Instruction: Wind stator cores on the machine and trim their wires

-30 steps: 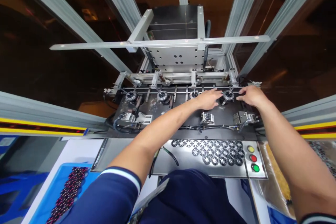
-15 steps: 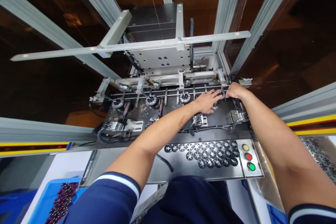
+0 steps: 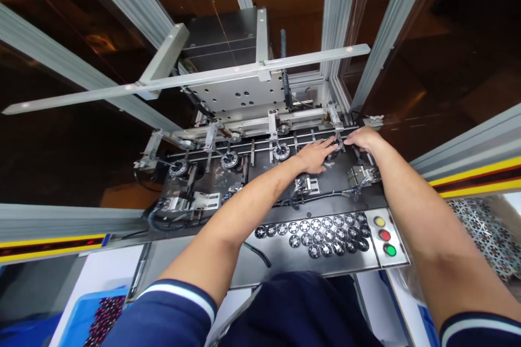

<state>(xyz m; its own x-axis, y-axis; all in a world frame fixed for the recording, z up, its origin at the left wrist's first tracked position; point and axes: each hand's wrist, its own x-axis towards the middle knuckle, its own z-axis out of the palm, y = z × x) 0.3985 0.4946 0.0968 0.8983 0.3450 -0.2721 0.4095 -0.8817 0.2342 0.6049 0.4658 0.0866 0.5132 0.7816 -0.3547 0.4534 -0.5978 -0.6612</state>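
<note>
My left hand [image 3: 317, 155] lies over the right end of the machine bed, fingers spread, its fingertips at the left side of the rightmost round part [image 3: 338, 146]. On the other side of that part is my right hand [image 3: 364, 139], with its fingers bent together near the part's rim. Anything between those fingers is too small to make out. Above the part stands a metal arm [image 3: 334, 116]. Similar round slotted parts sit at the other stations: one left of my left hand [image 3: 281, 152], another [image 3: 230, 160] and a far-left one [image 3: 179, 168].
Rows of black-and-silver round parts [image 3: 315, 225] lie on the steel front ledge [image 3: 280, 265]. Yellow, red and green buttons [image 3: 385, 235] are at its right end. A long pale bar [image 3: 195, 80] crosses above the bed. A blue tray [image 3: 77, 309] stands lower left; metal rings [image 3: 484, 233] lie at right.
The view has shifted slightly. My left hand stays by the rightmost round part. My right hand's fingers reach a little further left, beside its rim.
</note>
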